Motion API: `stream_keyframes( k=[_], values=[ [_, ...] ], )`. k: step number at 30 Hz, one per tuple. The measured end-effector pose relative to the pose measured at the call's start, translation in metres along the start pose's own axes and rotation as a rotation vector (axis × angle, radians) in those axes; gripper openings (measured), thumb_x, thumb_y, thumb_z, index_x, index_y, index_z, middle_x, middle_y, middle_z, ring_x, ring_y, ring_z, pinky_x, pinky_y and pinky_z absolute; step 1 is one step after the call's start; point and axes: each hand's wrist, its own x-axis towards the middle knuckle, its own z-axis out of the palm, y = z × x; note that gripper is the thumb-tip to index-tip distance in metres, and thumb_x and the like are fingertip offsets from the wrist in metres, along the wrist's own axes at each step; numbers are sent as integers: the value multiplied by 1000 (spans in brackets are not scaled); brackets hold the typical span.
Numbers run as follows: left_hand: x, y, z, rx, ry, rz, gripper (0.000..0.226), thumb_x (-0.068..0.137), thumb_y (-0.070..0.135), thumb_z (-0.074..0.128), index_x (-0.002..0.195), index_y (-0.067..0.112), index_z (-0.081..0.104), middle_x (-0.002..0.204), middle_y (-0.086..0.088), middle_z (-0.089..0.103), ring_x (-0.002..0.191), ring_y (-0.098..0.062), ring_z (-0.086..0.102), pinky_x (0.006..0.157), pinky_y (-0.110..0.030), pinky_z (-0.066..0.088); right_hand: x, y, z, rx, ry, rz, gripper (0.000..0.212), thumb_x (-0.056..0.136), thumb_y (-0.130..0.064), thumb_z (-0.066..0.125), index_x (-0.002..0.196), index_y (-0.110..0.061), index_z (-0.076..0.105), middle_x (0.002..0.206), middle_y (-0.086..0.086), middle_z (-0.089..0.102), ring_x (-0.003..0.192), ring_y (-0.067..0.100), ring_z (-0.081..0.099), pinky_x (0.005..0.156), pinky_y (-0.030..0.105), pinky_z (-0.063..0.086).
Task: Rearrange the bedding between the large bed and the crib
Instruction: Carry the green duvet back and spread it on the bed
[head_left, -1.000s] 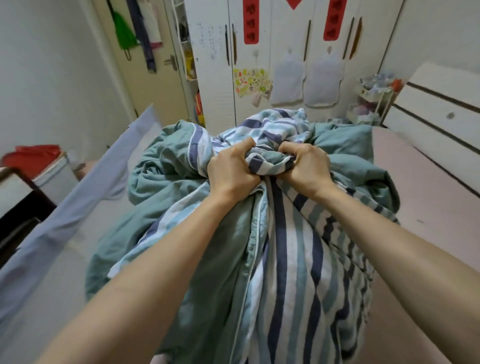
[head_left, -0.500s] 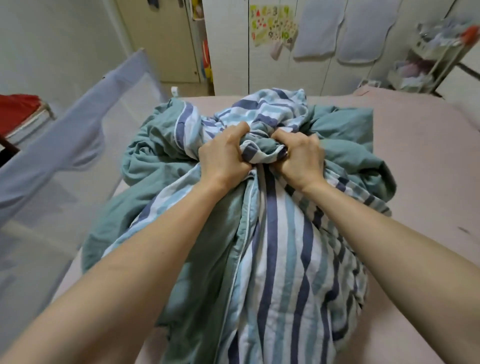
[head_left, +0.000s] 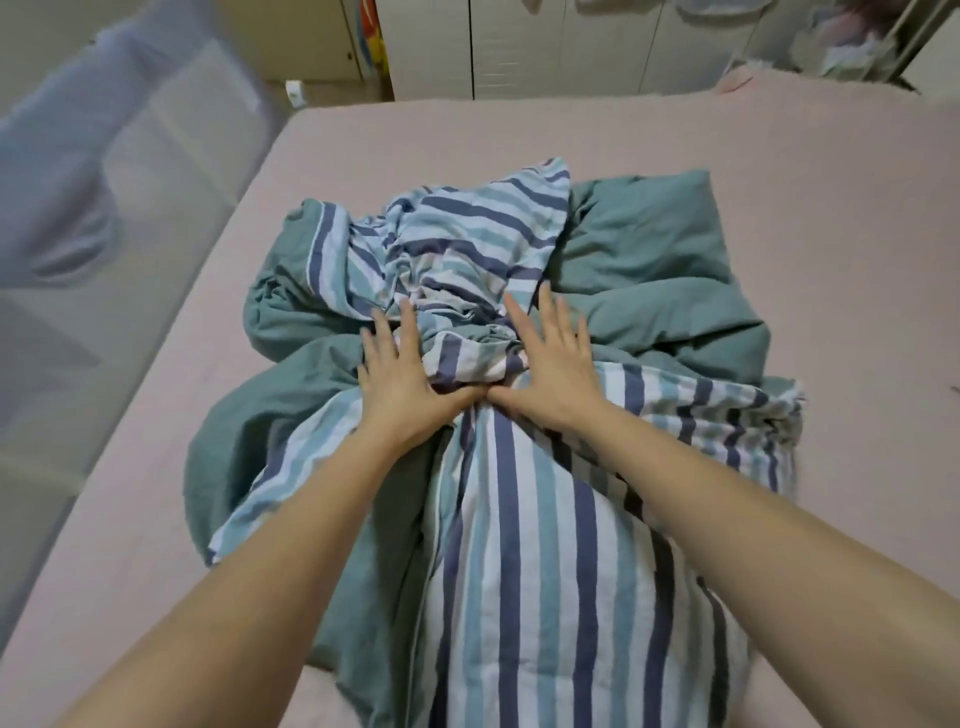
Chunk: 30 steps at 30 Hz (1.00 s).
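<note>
A crumpled duvet (head_left: 519, 519), striped blue, teal and white on one side and plain green on the other, lies bunched on the large bed's pink sheet (head_left: 519, 135). My left hand (head_left: 400, 374) lies flat on the duvet with its fingers spread and straight. My right hand (head_left: 550, 364) lies flat beside it, fingers also straight, the two thumbs almost touching at the middle of the heap. Neither hand grips any cloth.
A grey mesh bed rail (head_left: 104, 171) stands along the bed's left edge. White wardrobe doors (head_left: 519, 47) rise past the foot of the bed. A blurred rack with items (head_left: 852, 41) stands at the far right.
Both hands gripped the bunched duvet and held it raised; now it is down on the bed and both hands have let go and lie flat on it. The view has tilted downward.
</note>
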Motion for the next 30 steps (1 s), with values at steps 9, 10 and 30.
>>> stream_keyframes(
  k=[9,10,30],
  values=[
    [-117,23,-41,87,-53,220,114,61,80,56,152,27,13,159,2,7,147,-26,-8,118,-44,1,-131,-15,-83,323,-91,-13,12,83,-11,54,92,-13,48,88,4,57,83,25,53,72,36,40],
    [-129,32,-46,96,-129,248,115,61,81,56,152,26,14,158,3,13,147,-25,-5,119,-45,1,-148,-16,-97,392,-130,-27,12,83,-14,57,92,-15,49,89,2,57,84,22,53,74,36,42],
    [-331,320,102,-146,-580,206,36,81,50,67,83,14,59,93,-11,70,89,-30,63,63,-34,41,-404,156,-214,-409,-351,-102,34,88,-41,51,65,-16,51,75,7,62,72,28,54,60,30,34]
  ],
)
